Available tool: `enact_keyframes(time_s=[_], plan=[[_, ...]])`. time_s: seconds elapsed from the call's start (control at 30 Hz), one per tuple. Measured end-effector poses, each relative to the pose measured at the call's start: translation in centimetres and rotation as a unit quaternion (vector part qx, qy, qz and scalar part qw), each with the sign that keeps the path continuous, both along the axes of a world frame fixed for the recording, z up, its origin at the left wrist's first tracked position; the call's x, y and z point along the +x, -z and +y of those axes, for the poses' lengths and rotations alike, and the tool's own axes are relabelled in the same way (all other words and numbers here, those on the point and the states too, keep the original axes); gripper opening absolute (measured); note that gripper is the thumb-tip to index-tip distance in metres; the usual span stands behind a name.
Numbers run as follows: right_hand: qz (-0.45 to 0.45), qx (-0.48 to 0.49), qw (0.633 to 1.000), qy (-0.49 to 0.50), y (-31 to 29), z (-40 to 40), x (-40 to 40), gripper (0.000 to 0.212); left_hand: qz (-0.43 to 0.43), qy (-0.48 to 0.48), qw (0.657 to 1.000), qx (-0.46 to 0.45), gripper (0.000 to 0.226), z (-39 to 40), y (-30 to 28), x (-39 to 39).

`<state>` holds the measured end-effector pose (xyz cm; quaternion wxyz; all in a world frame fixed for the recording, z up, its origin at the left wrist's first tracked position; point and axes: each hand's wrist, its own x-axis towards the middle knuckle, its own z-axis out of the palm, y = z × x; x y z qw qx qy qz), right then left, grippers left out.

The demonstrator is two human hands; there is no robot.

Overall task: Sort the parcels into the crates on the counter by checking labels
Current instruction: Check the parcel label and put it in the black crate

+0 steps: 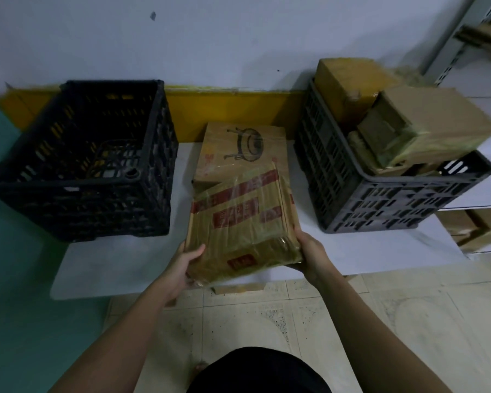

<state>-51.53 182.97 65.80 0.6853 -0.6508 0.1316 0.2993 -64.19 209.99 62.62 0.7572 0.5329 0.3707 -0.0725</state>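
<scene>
2 crates [80, 163] [380, 177]; left hand [182, 265] and right hand [309, 253] grip 1 taped parcel [238, 219], long axis toward the wall.

There is one view, worn on the head. It looks steeply down and forward over the person's arms, close to the counter [119, 268], which meets the wall [238, 38] ahead; floor tiles [352, 321] lie directly below.

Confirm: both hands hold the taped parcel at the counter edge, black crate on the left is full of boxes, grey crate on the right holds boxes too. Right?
Not quite. The head view shows the black crate on the left empty, its slotted floor bare. The rest stands: the left hand and right hand hold the taped parcel at the counter edge, and the grey crate on the right holds boxes.
</scene>
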Motion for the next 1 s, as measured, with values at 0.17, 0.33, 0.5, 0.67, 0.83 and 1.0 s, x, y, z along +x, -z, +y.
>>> enact_keyframes(time_s=[0.17, 0.33, 0.5, 0.67, 0.83, 1.0], plan=[[-0.076, -0.048, 0.996, -0.009, -3.1, 0.5, 0.9, 0.032, -0.069, 0.056, 0.979, 0.182, 0.074, -0.6, -3.2, 2.3], [-0.136, -0.091, 0.985, -0.060, -5.9, 3.0, 1.0, 0.028, -0.131, 0.110, 0.972, 0.160, 0.090, -2.0, -8.6, 5.2], [-0.194, -0.099, 0.973, -0.077, -6.8, 4.5, 0.0, 0.020, -0.140, 0.113, 0.969, 0.167, 0.083, -3.3, -9.8, 5.5], [-0.228, -0.086, 0.964, -0.105, -8.2, 5.9, -1.4, 0.030, -0.166, 0.075, 0.967, 0.178, 0.051, -3.3, -10.8, 4.4], [-0.306, -0.061, 0.947, -0.076, -13.3, 6.9, -1.0, 0.018, -0.247, 0.028, 0.955, 0.162, 0.034, -1.4, -15.4, 4.2], [-0.394, 0.028, 0.917, -0.060, -18.2, 8.5, -1.4, 0.028, -0.327, -0.023, 0.931, 0.162, 0.046, 0.2, -20.0, 4.8]])
